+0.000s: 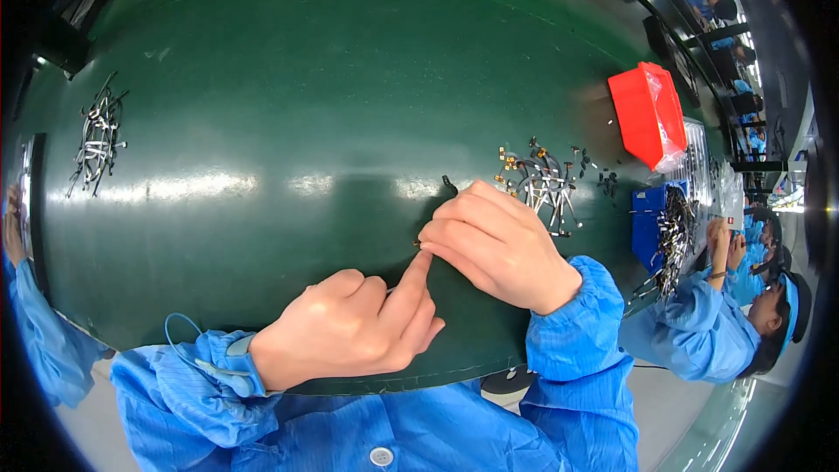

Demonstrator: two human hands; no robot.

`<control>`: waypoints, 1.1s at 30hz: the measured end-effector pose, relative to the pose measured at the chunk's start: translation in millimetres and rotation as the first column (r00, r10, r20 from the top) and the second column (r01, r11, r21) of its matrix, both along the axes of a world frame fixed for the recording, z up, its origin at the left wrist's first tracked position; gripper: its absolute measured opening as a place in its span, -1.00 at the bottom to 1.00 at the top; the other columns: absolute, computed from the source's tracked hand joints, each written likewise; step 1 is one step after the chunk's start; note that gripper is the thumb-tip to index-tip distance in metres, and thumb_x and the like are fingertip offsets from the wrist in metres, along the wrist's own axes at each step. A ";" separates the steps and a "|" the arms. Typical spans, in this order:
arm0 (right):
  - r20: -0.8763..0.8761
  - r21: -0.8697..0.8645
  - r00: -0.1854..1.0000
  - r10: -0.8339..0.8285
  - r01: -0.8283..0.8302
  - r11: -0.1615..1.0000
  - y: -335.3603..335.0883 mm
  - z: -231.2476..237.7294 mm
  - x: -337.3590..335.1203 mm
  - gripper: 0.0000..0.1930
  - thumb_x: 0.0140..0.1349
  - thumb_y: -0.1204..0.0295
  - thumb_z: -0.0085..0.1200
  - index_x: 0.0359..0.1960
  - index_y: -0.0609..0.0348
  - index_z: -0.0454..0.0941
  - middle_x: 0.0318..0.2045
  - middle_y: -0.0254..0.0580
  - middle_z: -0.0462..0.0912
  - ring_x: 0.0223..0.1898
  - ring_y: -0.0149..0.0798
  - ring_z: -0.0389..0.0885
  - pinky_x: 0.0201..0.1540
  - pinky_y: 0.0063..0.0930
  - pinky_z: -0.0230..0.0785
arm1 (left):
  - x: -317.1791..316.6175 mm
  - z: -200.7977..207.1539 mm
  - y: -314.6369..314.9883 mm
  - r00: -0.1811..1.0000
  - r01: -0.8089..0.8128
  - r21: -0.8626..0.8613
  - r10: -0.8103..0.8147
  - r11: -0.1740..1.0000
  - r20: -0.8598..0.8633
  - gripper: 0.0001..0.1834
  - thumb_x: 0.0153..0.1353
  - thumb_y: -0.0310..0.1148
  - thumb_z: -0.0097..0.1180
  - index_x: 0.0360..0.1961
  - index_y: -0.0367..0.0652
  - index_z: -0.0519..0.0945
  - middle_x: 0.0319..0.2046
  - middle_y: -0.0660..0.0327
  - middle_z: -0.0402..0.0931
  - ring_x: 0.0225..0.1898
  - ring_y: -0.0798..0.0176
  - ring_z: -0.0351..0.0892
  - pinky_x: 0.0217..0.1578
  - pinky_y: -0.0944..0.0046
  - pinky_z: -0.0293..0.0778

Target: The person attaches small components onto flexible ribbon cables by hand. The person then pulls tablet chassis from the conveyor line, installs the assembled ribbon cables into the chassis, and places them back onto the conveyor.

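Since it looks slender, your right hand (500,243) pinches a black-ended cable (449,184), presumably for control. Your left hand (350,325) hides its grip.

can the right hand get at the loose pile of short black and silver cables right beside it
Probably yes: the loose pile of short black and silver cables lies close beside the right hand, with nothing visible standing between. That hand seems busy with a tiny gold-coloured piece, though.
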State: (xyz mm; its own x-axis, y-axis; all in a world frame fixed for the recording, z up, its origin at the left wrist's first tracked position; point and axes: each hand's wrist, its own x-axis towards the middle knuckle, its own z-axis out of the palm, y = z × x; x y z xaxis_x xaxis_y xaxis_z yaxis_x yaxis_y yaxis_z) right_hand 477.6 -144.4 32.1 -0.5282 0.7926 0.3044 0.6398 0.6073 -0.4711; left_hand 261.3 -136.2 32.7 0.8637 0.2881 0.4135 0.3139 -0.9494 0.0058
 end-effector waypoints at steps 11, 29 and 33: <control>0.312 0.276 0.950 0.020 -0.111 0.955 -15.6 11.8 1.2 -0.71 -0.08 0.46 0.19 -0.24 0.20 0.69 -0.27 -0.36 0.60 -0.22 -0.36 0.56 -0.32 -0.48 0.38 | -1.7 -1.7 0.9 1.000 -0.007 0.011 0.007 1.000 -0.004 -0.75 0.10 -0.18 0.19 -0.55 -0.12 0.62 -0.17 0.17 0.71 -0.71 0.48 0.29 -0.66 0.45 0.16; -0.107 0.090 0.923 -0.370 0.380 0.921 4.9 22.8 81.0 -0.79 0.02 0.67 0.17 -0.28 0.20 0.68 -0.34 -0.19 0.65 -0.23 -0.12 0.59 -0.17 -0.31 0.48 | -92.4 16.1 87.2 0.990 -0.133 -0.136 0.124 0.982 -0.072 -0.74 -0.03 -0.30 0.25 -0.32 -0.21 0.65 -0.13 0.12 0.67 -0.39 0.14 0.67 -0.41 0.22 0.54; -0.035 -0.021 0.945 -0.325 0.324 0.946 -1.0 32.5 87.6 -0.82 0.03 0.65 0.18 -0.30 0.21 0.67 -0.31 -0.21 0.65 -0.21 -0.15 0.59 -0.17 -0.31 0.49 | -152.6 20.2 120.1 0.941 -0.333 -0.113 0.321 0.936 -0.110 -0.71 0.02 -0.40 0.16 -0.21 -0.27 0.62 -0.05 0.04 0.63 -0.11 -0.05 0.62 -0.07 0.09 0.50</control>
